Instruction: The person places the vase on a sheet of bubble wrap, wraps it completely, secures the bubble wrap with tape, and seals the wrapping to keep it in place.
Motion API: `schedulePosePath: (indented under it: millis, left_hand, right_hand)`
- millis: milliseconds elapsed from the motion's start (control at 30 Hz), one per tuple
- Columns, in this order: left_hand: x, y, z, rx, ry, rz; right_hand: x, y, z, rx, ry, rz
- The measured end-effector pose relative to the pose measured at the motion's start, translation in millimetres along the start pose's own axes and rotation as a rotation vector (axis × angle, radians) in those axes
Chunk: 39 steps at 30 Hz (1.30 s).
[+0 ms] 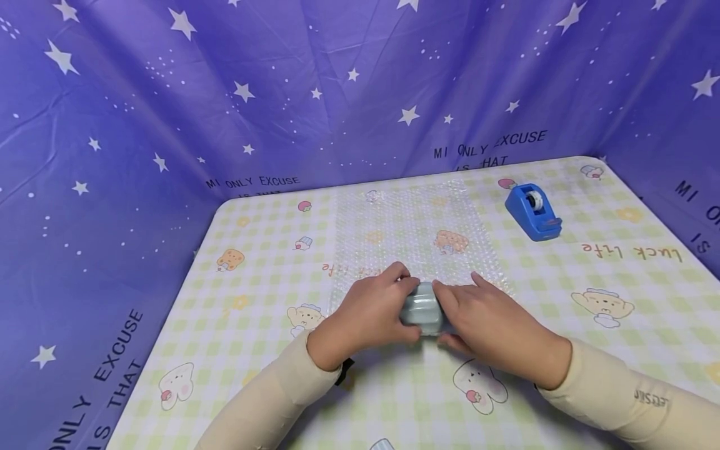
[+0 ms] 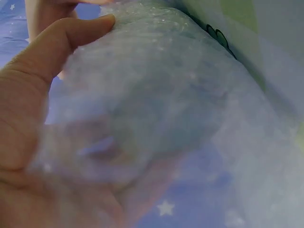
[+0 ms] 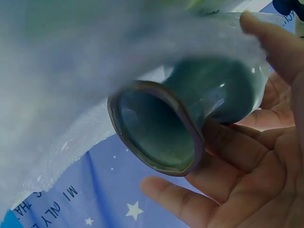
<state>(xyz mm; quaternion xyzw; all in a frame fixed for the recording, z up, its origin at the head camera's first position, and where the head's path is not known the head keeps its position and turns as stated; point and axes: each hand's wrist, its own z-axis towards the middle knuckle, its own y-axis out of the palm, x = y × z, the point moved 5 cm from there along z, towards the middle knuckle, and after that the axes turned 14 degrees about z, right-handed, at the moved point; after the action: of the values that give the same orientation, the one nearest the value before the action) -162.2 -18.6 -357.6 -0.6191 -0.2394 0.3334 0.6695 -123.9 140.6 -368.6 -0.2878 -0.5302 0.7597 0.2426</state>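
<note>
A pale green glazed vase lies on its side between both hands at the near end of a clear bubble wrap sheet. In the right wrist view, the flared, brown-rimmed mouth of the vase faces the camera. My left hand grips the vase from the left, its thumb on the bubble wrap that lies over the vase. From the right, my right hand holds the vase, fingers along its far side and thumb at the wrap's near edge. The wrap partly hides the vase.
A blue tape dispenser with a white roll stands at the back right of the table, beyond the wrap. The checked tablecloth has printed cartoon figures. Purple star-patterned curtains rise behind the table and at its sides.
</note>
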Motion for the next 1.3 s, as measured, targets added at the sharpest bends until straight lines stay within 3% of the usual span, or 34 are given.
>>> schedulePosePath:
  millis: [233,400,600,800,1133,1300]
  left_hand:
    - [3.6,-2.2,-1.8,0.095,0.052,0.110]
    - [6.6,-5.6,-6.0,0.102,0.073,0.198]
    - [10.3,-6.2,-13.5,0.085,0.022,0.314]
    - [20.4,-3.4,-20.6,0.123,-0.015,0.475]
    - [21.4,-1.8,-20.9,0.257,-0.022,0.454]
    - [19.3,-4.3,-18.8,0.284,-0.010,0.459]
  right_hand:
    - [0,-4,3,0.029,-0.040,0.006]
    - [2,-3,4,0.038,-0.052,0.042]
    - [4,-2,5,0.029,-0.047,0.051]
    - [5,-4,5,0.026,-0.055,0.030]
    - [4,-2,6,0.041,-0.064,0.028]
    - [4,-5,6,0.047,-0.065,0.024]
